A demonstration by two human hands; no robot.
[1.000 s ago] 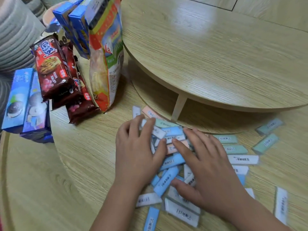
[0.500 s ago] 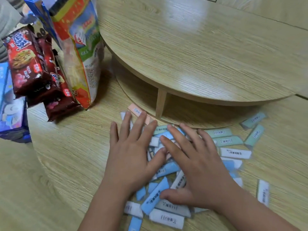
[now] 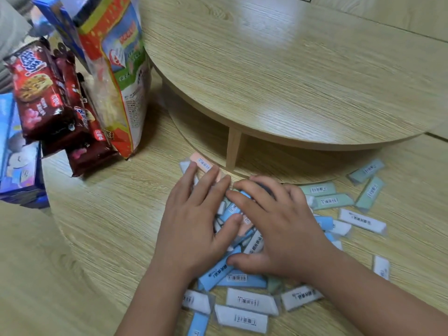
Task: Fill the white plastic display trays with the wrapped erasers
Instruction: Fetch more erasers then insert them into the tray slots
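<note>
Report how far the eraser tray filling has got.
Done: nothing; no white tray is in view. In hand: left hand and right hand lie flat on the loose eraser pile. Left: every eraser, including the green ones, awaits a tray.

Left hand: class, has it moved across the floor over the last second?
Yes. The left hand has slid over the erasers towards the wooden post; its fingertips are now nearer the post's foot.

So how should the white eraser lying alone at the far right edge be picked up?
Pinch the white eraser across its two long sides, coming straight down from above. It lies flat on the wooden surface, apart from the pile, so both sides are free. The right hand is nearer.
</note>
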